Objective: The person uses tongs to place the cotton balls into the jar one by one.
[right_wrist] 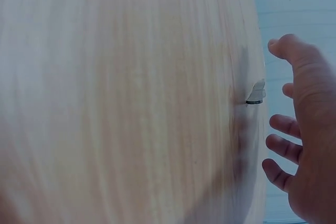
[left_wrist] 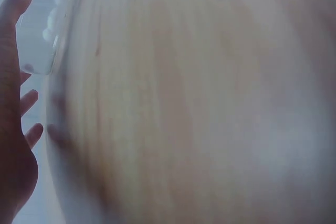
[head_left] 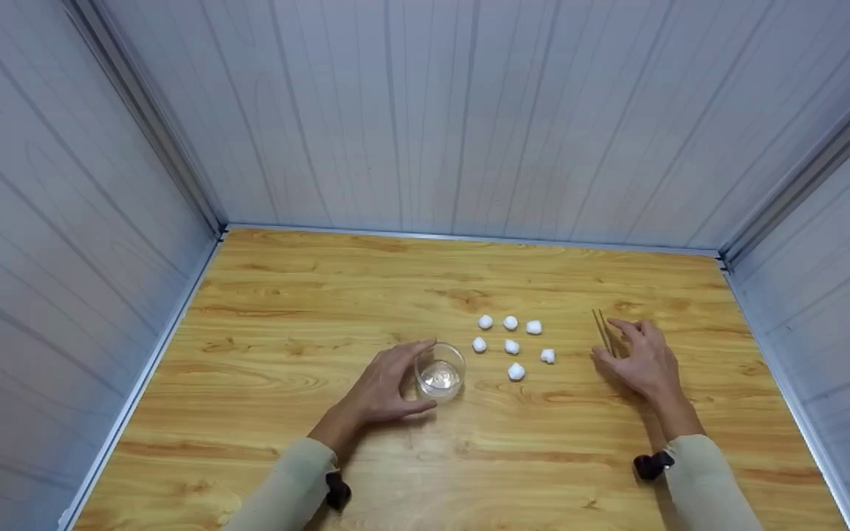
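My left hand (head_left: pixel 382 385) is curved round the left side of a clear glass cup (head_left: pixel 440 377), thumb at the near side and fingers at the far side. In the left wrist view the thumb (left_wrist: pixel 19 4) overlaps the upper part of the glass. Several white cotton balls (head_left: pixel 511 346) lie in a loose group right of the cup. Over a pair of thin metal tweezers (head_left: pixel 605 333) on the table, my right hand (head_left: pixel 645 361) has its thumb and fingers spread. The right wrist view shows the tweezers (right_wrist: pixel 255 93) apart from the fingers.
The wood-grain table (head_left: pixel 307 295) is closed in by pale panels at the back (head_left: pixel 425 133), left (head_left: pixel 63 243) and right (head_left: pixel 831 295). Metal strips run along the table's edges. A dark wrist device (head_left: pixel 652 464) sits at each sleeve cuff.
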`<state>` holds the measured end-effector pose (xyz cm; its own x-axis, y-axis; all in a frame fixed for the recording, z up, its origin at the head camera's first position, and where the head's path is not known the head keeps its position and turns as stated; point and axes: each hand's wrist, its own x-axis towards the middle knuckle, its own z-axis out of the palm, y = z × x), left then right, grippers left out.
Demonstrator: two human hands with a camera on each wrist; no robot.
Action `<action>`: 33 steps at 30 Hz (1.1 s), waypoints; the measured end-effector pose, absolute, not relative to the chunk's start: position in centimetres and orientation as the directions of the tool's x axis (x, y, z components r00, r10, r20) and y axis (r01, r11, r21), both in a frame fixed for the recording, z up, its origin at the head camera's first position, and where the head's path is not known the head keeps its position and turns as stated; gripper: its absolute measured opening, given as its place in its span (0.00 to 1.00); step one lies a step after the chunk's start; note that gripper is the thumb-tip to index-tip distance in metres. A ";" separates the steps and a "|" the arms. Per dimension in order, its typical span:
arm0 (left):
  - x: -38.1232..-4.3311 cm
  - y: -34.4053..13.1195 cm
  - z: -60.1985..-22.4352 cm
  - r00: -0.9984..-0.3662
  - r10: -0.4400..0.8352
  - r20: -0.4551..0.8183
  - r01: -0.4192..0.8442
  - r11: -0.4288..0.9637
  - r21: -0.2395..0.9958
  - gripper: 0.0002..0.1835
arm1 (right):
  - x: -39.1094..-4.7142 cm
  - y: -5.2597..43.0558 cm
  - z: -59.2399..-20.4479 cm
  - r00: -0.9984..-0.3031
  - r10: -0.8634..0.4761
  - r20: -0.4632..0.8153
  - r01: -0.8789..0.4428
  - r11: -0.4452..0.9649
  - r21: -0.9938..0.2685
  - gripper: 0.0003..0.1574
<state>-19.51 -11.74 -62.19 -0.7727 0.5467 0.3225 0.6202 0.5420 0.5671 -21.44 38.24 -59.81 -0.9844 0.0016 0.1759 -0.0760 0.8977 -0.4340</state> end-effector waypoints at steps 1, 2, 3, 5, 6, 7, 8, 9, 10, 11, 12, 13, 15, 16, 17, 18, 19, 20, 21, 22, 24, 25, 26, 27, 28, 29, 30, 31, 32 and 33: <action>-19.5 -11.7 -62.2 -0.774 0.544 0.324 0.619 0.541 0.570 0.52 | -21.4 38.2 -59.8 -0.986 0.004 0.168 -0.070 0.898 -0.434 0.43; -19.5 -11.7 -62.2 -0.779 0.540 0.320 0.612 0.543 0.575 0.52 | -21.4 38.2 -59.7 -0.987 0.005 0.161 -0.066 0.898 -0.435 0.44; -19.5 -11.6 -62.2 -0.785 0.536 0.311 0.603 0.545 0.582 0.52 | -21.5 38.2 -59.7 -0.988 0.006 0.153 -0.062 0.898 -0.436 0.44; -19.5 -11.6 -62.2 -0.798 0.529 0.288 0.583 0.557 0.592 0.52 | -21.5 38.2 -59.7 -0.991 0.006 0.135 -0.054 0.898 -0.436 0.45; -19.5 -11.6 -62.2 -0.806 0.525 0.272 0.569 0.563 0.600 0.51 | -21.5 38.2 -59.6 -0.992 0.005 0.125 -0.050 0.898 -0.437 0.45; -19.5 -11.5 -62.2 -0.812 0.523 0.259 0.558 0.566 0.607 0.51 | -21.5 38.2 -59.6 -0.993 0.005 0.118 -0.048 0.898 -0.438 0.46; -19.5 -11.5 -62.2 -0.817 0.521 0.247 0.549 0.569 0.612 0.51 | -21.5 38.2 -59.6 -0.994 0.005 0.111 -0.044 0.897 -0.439 0.46; -19.6 -11.5 -62.3 -0.820 0.519 0.241 0.542 0.570 0.617 0.50 | -21.5 38.2 -59.6 -0.995 0.006 0.104 -0.041 0.898 -0.439 0.47; -19.6 -11.4 -62.3 -0.823 0.516 0.237 0.537 0.571 0.621 0.50 | -21.5 38.2 -59.7 -0.995 0.007 0.098 -0.037 0.898 -0.439 0.47; -19.6 -11.4 -62.4 -0.825 0.513 0.236 0.532 0.568 0.628 0.50 | -21.6 38.2 -59.7 -0.996 0.008 0.092 -0.033 0.897 -0.441 0.47; -19.6 -11.4 -62.4 -0.827 0.510 0.236 0.530 0.566 0.632 0.50 | -21.6 38.3 -59.8 -0.996 0.010 0.088 -0.030 0.897 -0.440 0.47; -19.6 -11.3 -62.5 -0.828 0.506 0.242 0.529 0.563 0.635 0.50 | -21.6 38.3 -59.8 -0.996 0.010 0.087 -0.029 0.898 -0.439 0.47; -19.6 -11.3 -62.7 -0.830 0.499 0.250 0.528 0.557 0.641 0.49 | -21.6 38.3 -59.9 -0.996 0.011 0.084 -0.026 0.900 -0.435 0.46; -19.6 -11.3 -62.7 -0.831 0.495 0.253 0.526 0.554 0.645 0.49 | -21.7 38.3 -59.9 -0.996 0.012 0.084 -0.026 0.900 -0.435 0.45; -19.6 -11.3 -62.8 -0.832 0.492 0.254 0.524 0.551 0.649 0.49 | -21.7 38.3 -60.0 -0.996 0.012 0.083 -0.026 0.900 -0.436 0.45; -19.6 -11.3 -62.8 -0.833 0.490 0.256 0.523 0.548 0.653 0.49 | -21.7 38.3 -60.0 -0.996 0.012 0.084 -0.026 0.899 -0.437 0.44; -19.6 -11.3 -62.8 -0.834 0.488 0.259 0.522 0.543 0.658 0.49 | -21.7 38.3 -60.0 -0.996 0.012 0.086 -0.027 0.899 -0.438 0.43; -19.6 -11.2 -62.8 -0.834 0.487 0.260 0.521 0.540 0.661 0.49 | -21.7 38.3 -60.1 -0.996 0.013 0.085 -0.025 0.897 -0.440 0.42; -19.6 -11.2 -62.8 -0.834 0.486 0.260 0.520 0.536 0.665 0.49 | -21.7 38.3 -60.1 -0.996 0.016 0.085 -0.024 0.896 -0.444 0.42; -19.6 -11.2 -62.8 -0.835 0.484 0.262 0.519 0.533 0.669 0.49 | -21.7 38.3 -60.1 -0.996 0.018 0.087 -0.023 0.894 -0.448 0.41; -19.6 -11.3 -62.9 -0.835 0.483 0.262 0.517 0.528 0.673 0.49 | -21.8 38.2 -60.2 -0.996 0.021 0.091 -0.023 0.890 -0.455 0.39; -19.6 -11.3 -62.9 -0.836 0.482 0.261 0.515 0.527 0.676 0.49 | -21.8 38.2 -60.2 -0.995 0.022 0.093 -0.023 0.889 -0.457 0.38; -19.6 -11.3 -62.9 -0.838 0.481 0.259 0.511 0.526 0.680 0.49 | -21.9 38.2 -60.3 -0.995 0.023 0.095 -0.023 0.887 -0.460 0.37; -19.6 -11.4 -63.0 -0.840 0.480 0.255 0.508 0.526 0.682 0.49 | -21.9 38.2 -60.3 -0.995 0.024 0.096 -0.024 0.884 -0.466 0.36; -19.6 -11.4 -63.0 -0.841 0.478 0.253 0.505 0.526 0.684 0.49 | -22.0 38.1 -60.3 -0.995 0.024 0.096 -0.024 0.881 -0.472 0.35; -19.6 -11.4 -63.0 -0.842 0.478 0.249 0.502 0.526 0.687 0.48 | -22.0 38.1 -60.4 -0.995 0.026 0.094 -0.022 0.878 -0.478 0.34; -19.6 -11.4 -63.1 -0.843 0.479 0.245 0.499 0.527 0.688 0.48 | -22.1 38.1 -60.4 -0.995 0.029 0.092 -0.019 0.876 -0.482 0.33; -19.6 -11.4 -63.1 -0.843 0.478 0.246 0.499 0.528 0.687 0.48 | -22.1 38.1 -60.4 -0.995 0.033 0.090 -0.015 0.873 -0.487 0.32; -19.6 -11.4 -63.1 -0.843 0.478 0.246 0.500 0.528 0.686 0.48 | -22.1 38.1 -60.4 -0.995 0.038 0.090 -0.011 0.870 -0.492 0.30; -19.7 -11.4 -63.1 -0.843 0.477 0.247 0.501 0.529 0.685 0.48 | -22.1 38.1 -60.4 -0.995 0.042 0.089 -0.008 0.867 -0.498 0.29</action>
<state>-19.69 -11.39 -63.12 -0.8431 0.4774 0.2474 0.5007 0.5293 0.6849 -22.11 38.15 -60.36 -0.9951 0.0424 0.0892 -0.0077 0.8673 -0.4977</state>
